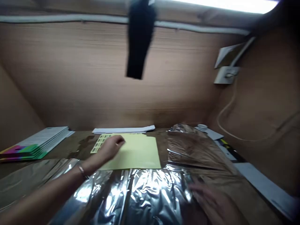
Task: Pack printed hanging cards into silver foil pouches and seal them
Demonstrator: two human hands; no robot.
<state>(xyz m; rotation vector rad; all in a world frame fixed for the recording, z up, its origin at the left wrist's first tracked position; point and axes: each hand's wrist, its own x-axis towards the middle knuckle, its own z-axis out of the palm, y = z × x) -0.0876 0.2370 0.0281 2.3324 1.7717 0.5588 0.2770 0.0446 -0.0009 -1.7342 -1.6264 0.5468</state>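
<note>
In the head view, the person leans over a work table and both bare hands are in sight. The left hand (112,147) comes from the lower left, and its fingers are loosely curled, not in a tight fist. It lies over the left edge of a pale yellow sheet (133,153), just beside a sheet of small labels (99,143). This label sheet goes partly under the yellow sheet. I cannot tell if the fingertips grasp any of these papers or only touch them. On the left wrist there is a thin metal bracelet (81,170).

The right hand (212,201) is at the bottom of the view and is blurred. Its fingers look spread and released, and they are over a crinkled silver foil sheet (142,197), near its right part. The hand seems to grasp nothing.

The yellow sheet lies flat on the table, directly behind the foil. To the right of it is a wrinkled brown foil bag (194,150). To the left is a stack of printed booklets (44,142) with colourful covers, and behind the yellow sheet are some white papers (123,129). In the far right corner, a small round white object (202,127) sits on a white paper. Above the table stands a wood-panelled wall (93,78), with a wall socket (226,75) and a pale cable (225,120) on the right. A blurred black strap (140,40) hangs in front of it.
</note>
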